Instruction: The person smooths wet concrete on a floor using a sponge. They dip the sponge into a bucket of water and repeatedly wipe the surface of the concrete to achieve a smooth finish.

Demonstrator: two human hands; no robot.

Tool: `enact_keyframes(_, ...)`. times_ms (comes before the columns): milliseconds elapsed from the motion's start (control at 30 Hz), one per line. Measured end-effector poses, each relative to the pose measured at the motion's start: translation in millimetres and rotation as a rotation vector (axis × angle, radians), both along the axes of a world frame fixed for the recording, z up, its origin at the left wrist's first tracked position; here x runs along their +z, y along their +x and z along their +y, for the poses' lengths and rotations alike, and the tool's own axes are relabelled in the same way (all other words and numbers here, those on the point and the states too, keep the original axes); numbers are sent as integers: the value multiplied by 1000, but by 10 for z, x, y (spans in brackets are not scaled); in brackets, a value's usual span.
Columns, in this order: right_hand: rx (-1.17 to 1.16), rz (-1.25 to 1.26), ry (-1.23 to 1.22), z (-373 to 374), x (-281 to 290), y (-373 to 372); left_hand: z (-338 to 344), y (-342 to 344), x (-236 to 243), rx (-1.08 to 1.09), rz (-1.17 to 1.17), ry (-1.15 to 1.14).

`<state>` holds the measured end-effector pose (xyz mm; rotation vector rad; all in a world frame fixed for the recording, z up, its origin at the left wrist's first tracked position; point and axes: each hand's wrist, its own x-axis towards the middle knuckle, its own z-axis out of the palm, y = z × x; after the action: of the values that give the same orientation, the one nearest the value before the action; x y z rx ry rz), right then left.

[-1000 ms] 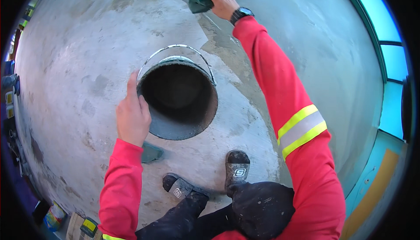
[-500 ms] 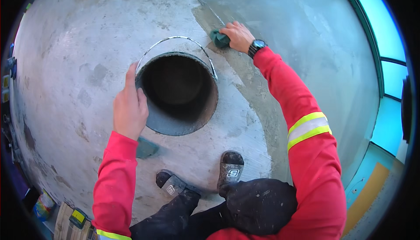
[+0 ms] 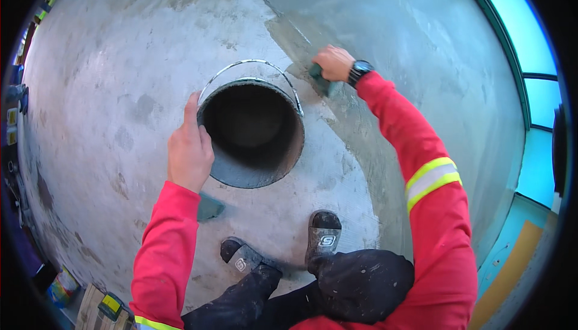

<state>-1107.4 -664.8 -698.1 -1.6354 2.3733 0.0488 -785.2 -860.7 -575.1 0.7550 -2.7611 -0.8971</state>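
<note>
A dark bucket [image 3: 280, 158] stands on the concrete floor in front of me, its wire handle [image 3: 259, 61] raised in an arc on the far side. My left hand [image 3: 189, 152] grips the bucket's left rim, index finger stretched toward the handle's end; the other fingertips are partly hidden. Ahead and to the right, my right hand [image 3: 336, 64] holds a dark green sponge-like pad [image 3: 324, 82] against the floor at the edge of a wet grey-brown patch [image 3: 355, 125]. A similar green piece [image 3: 209, 207] lies below the bucket, by my left wrist.
My sandalled feet [image 3: 325, 234] are just behind the bucket. A smooth grey surface [image 3: 421, 59] spreads to the right, up to glazed panels [image 3: 524, 29] in a dark frame. Tools and containers line the far left edge; a yellow-and-dark box [image 3: 110, 306] sits at lower left.
My right hand has moved right and slightly nearer with the green pad. The bucket and my left hand appear slightly farther right in the picture as the view shifts.
</note>
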Motion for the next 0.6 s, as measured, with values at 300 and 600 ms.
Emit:
enact_keyframes(300, -263, 185, -492, -1493, 12, -445, -66, -48, -7, 78, -60, -28)
enact_keyframes(600, -43, 59, -394, -686, -275, -316, -95, -84, -53, 96, -53, 34)
